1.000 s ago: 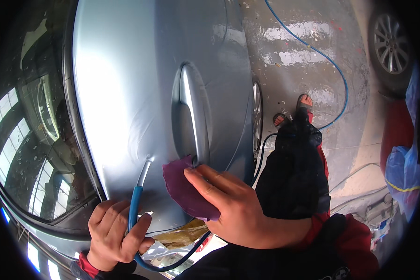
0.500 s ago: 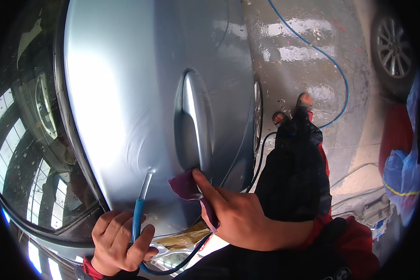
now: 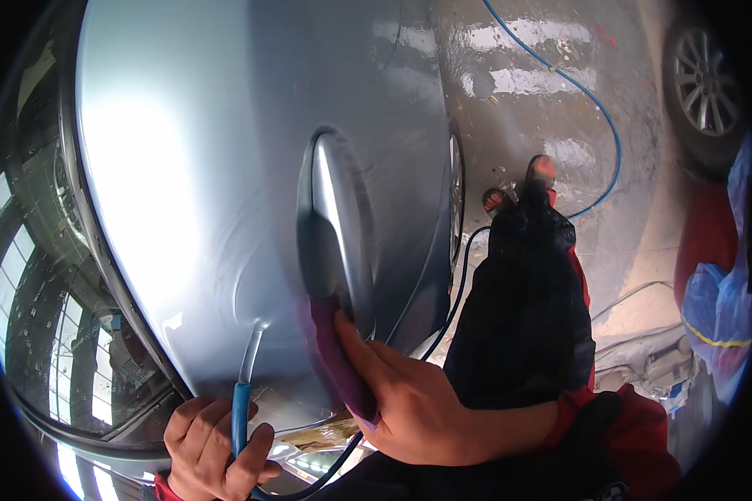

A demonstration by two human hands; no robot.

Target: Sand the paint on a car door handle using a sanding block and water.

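Observation:
My left hand [image 3: 213, 447] is closed around a blue hose [image 3: 241, 411] at the lower left. A clear stream of water [image 3: 251, 352] leaves the hose end and spreads in a curved sheet over the silver-blue car door [image 3: 205, 275]. In my right hand [image 3: 422, 405] is a bent sheet of purple sandpaper [image 3: 326, 346], pressed against the door just below the door handle [image 3: 340, 225]. My index finger lies along the sheet near the handle's lower end. The fingers beneath are hidden.
The car's dark wet window [image 3: 54, 250] lies to the left. The hose [image 3: 614, 138] trails across the wet floor [image 3: 543, 108] past my feet. Further right stand another car's wheel [image 3: 703, 82] and a translucent blue plastic bag [image 3: 718, 309].
The sandpaper now lies flatter and further left and up against the handle recess. My left hand with the hose has dropped slightly. The door has shifted left in view.

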